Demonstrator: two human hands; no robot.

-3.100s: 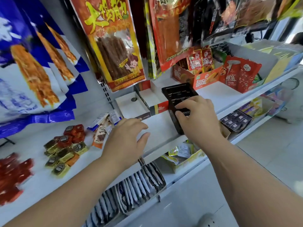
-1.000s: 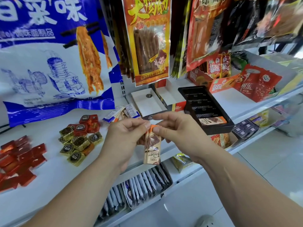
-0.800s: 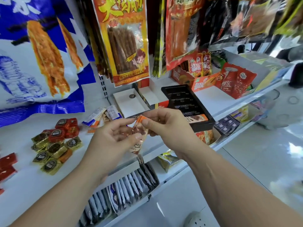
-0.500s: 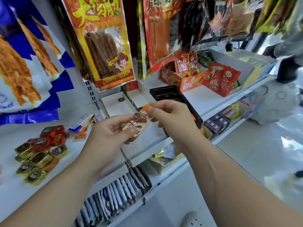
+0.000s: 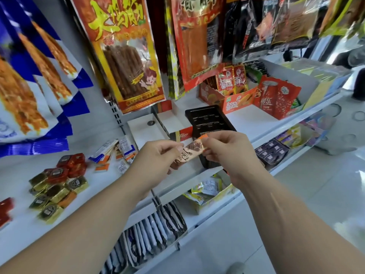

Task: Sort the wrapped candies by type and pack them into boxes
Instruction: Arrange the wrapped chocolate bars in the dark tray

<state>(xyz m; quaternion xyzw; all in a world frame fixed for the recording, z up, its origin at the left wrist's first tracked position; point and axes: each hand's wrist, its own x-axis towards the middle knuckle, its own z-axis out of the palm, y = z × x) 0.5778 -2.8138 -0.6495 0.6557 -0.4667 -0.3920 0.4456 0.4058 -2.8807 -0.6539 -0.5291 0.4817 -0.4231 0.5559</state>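
A white shop shelf [image 5: 246, 123] runs under hanging snack bags [image 5: 126, 56], and both hands are up over its front edge. The left hand [image 5: 158, 155] pinches the lower end of a long brown candy [image 5: 189, 153], the right hand [image 5: 231, 153] pinches its orange top end, fingers curled, so the wrapper lies stretched between them, probably to square it for a slot. The black tray [image 5: 207, 119] sits just behind, slots up, in easy reach. Gold and red candies [image 5: 59, 180] wait heaped toward the shelf's left end, well apart.
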